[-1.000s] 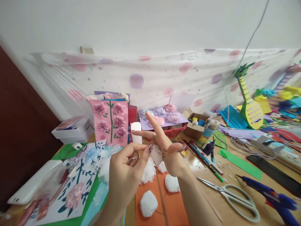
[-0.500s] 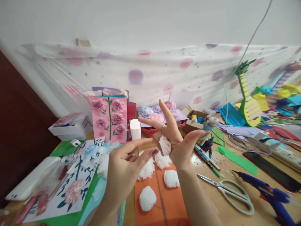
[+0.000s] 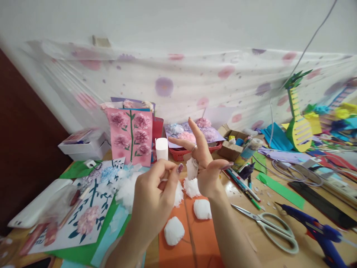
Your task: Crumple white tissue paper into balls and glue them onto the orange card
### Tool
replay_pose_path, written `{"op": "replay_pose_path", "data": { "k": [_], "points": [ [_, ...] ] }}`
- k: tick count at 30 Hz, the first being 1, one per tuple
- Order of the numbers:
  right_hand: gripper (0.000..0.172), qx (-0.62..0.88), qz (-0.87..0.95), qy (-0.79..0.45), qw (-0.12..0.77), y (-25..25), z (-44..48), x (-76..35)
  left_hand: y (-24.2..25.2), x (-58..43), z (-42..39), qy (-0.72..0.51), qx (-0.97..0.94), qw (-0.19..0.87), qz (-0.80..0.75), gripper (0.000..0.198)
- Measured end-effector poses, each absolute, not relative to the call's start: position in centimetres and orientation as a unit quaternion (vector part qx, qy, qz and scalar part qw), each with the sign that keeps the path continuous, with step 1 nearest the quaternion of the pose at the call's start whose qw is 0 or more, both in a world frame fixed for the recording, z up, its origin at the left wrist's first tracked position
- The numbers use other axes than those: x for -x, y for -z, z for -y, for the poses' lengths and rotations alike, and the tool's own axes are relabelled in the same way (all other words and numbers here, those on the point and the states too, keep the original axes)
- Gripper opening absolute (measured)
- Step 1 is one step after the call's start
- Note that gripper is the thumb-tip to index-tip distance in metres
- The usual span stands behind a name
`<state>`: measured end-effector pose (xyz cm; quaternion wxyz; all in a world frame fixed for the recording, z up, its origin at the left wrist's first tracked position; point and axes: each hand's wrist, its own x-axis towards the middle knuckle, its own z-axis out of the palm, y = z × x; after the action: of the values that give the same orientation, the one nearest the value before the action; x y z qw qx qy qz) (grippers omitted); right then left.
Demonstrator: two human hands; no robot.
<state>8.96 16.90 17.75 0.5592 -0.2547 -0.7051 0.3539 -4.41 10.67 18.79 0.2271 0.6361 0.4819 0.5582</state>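
Observation:
Crumpled white tissue paper [image 3: 192,168] is tucked in the palm of my right hand [image 3: 205,171] under its curled lower fingers. The index finger, another finger and the thumb of that hand stretch out. To its left, my left hand [image 3: 156,193] is closed in a pinch, thumb against fingers. A sliver of white shows at its fingers, but I cannot make out what they hold. Below both hands lies an orange sheet [image 3: 178,257] with a brown stem line. On it sit several white paper puffs, such as a rounded one [image 3: 174,230] and a ruffled one [image 3: 192,187].
Scissors [image 3: 263,219] and a blue glue gun [image 3: 315,227] lie on the right. Several pens [image 3: 242,184] are beside my right wrist. A white container [image 3: 161,149] stands behind my left hand. Flower pictures, including a pink card [image 3: 131,137], are at the back left.
My left hand has drawn slightly down from my right hand, and its extended index finger has bent into a pinch. The tissue paper in my right palm now shows a flatter side.

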Motion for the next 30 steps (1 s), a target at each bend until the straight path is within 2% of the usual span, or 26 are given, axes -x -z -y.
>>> {"op": "replay_pose_path", "data": {
  "k": [4,9,17,19,22,26,30],
  "points": [
    [0.094,0.253,0.696,-0.341,0.579,-17.8,-17.2,-9.2,-19.1,5.6,-11.0,-0.627,-0.544,0.265,-0.491,0.025],
    [0.092,0.259,0.692,-0.337,0.583,-17.8,-17.3,-9.4,-19.6,7.7,-12.3,-0.714,-0.468,0.337,-0.398,0.032],
    [0.095,0.264,0.701,-0.345,0.566,-17.9,-18.0,-10.5,-20.9,10.5,-11.9,-0.780,-0.384,0.326,-0.372,0.029],
    [0.082,0.253,0.696,-0.345,0.577,-18.2,-17.7,-10.5,-20.6,10.0,-12.1,-0.766,-0.381,0.370,-0.364,0.032],
    [0.044,0.243,0.713,-0.325,0.572,-18.9,-16.6,-9.9,-20.0,8.4,-12.6,-0.715,-0.387,0.459,-0.359,0.033],
    [0.037,0.204,0.749,-0.256,0.577,-19.2,-15.5,-7.8,-19.3,6.2,-12.8,-0.662,-0.381,0.537,-0.358,0.038],
    [0.021,0.197,0.729,-0.221,0.617,-18.8,-15.5,-6.5,-19.1,5.2,-12.5,-0.639,-0.371,0.583,-0.337,0.042]
  ]
}}
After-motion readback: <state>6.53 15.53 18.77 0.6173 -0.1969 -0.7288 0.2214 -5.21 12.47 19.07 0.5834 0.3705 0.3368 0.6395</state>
